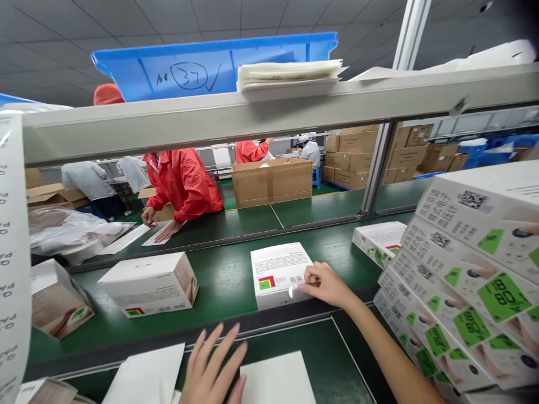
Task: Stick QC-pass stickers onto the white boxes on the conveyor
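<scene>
A white product box point(281, 275) with a red-and-green label and a barcode is seen lying flat on the green conveyor belt point(223, 280), near its front edge. The right hand point(326, 284) is laid against the box's right front corner, its fingers curled in a pinch on a small white sticker at that corner, beside the barcode. The left hand point(215, 367) is held open, fingers spread and gripping nothing, above the near work surface between two white sheets point(145, 376). A second white box point(149, 282) is set on the belt to the left, well apart from the first, and a third box point(379, 240) lies further right on the belt. A tilted stack of boxes point(467, 280) printed with green panels is piled at the right edge. A roll of labels point(12, 252) hangs at the far left. On the shelf above, a blue plastic bin point(202, 67) marked with a circled number is placed beside a pile of white papers point(290, 73). Across the belt, a person in a red jacket point(183, 182) is bent over papers, and brown cartons point(272, 180) are stacked behind.
</scene>
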Demonstrator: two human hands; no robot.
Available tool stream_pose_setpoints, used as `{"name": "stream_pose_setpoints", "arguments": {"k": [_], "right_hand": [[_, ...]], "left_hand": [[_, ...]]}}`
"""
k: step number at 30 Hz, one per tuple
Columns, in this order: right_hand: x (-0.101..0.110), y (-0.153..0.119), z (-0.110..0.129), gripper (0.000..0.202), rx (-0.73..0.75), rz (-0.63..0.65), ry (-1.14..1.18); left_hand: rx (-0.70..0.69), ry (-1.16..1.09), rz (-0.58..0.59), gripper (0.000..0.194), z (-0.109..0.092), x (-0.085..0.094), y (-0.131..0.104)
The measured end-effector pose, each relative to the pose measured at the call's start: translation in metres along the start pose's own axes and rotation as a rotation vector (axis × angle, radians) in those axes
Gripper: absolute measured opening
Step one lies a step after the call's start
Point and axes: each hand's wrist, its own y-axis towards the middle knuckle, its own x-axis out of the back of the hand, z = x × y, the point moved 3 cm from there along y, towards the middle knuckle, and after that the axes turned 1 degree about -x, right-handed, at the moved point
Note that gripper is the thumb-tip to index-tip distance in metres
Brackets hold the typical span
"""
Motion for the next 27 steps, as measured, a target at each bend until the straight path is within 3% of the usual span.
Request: {"name": "stream_pose_setpoints", "arguments": {"k": [2, 4, 7, 12, 19, 23, 27], "right_hand": [[-0.005, 0.014, -0.001, 0.024, 0.027, 0.051, -0.049], [-0.013, 0.023, -0.001, 0.026, 0.049, 0.104, -0.058], [-0.023, 0.029, 0.0, 0.028, 0.059, 0.143, -0.059], [-0.032, 0.035, 0.007, 0.029, 0.083, 0.142, -0.125], [-0.042, 0.045, 0.022, 0.024, 0.197, 0.155, -0.265], [-0.027, 0.047, 0.007, 0.024, 0.07, -0.023, -0.377], [-0.026, 0.045, -0.008, 0.03, -0.082, -0.168, -0.245]], "left_hand": [[-0.055, -0.073, 0.193, 0.054, 0.004, -0.013, 0.043], [-0.091, -0.144, 0.283, 0.053, 0.009, -0.029, 0.076], [-0.109, -0.225, 0.356, 0.054, 0.018, -0.055, 0.1], [-0.134, -0.284, 0.4, 0.058, 0.026, -0.077, 0.1], [-0.143, -0.23, 0.416, 0.054, 0.037, -0.076, 0.088], [-0.153, -0.174, 0.412, 0.057, 0.043, -0.073, 0.085], [-0.15, -0.135, 0.413, 0.064, 0.043, -0.076, 0.093]]}}
